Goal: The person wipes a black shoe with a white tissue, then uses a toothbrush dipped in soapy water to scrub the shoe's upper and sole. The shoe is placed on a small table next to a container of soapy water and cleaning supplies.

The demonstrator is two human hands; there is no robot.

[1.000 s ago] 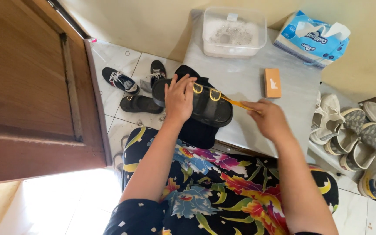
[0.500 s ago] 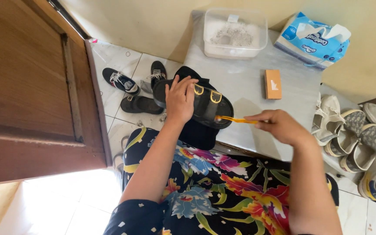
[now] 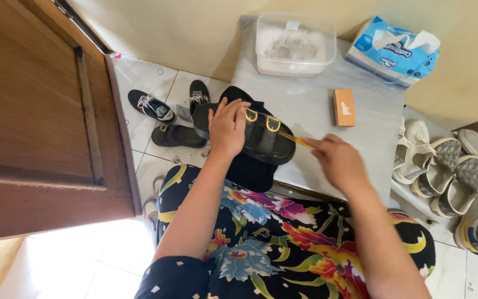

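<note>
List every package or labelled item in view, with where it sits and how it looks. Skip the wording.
Tissue pack: far right corner of the grey table, soft rectangular pack, blue and white, white tissue poking out.
Small box: mid-table, flat orange rectangle with a white mark.
Plastic container: far edge of table, clear rectangular tub with a small white label on its rim.

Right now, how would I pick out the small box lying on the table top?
Start at the pale table against the wall. Between the clear plastic tub and the right hand lies a small orange box, flat and alone. It is the only orange block there; the blue tissue pack is bigger and soft.
</note>
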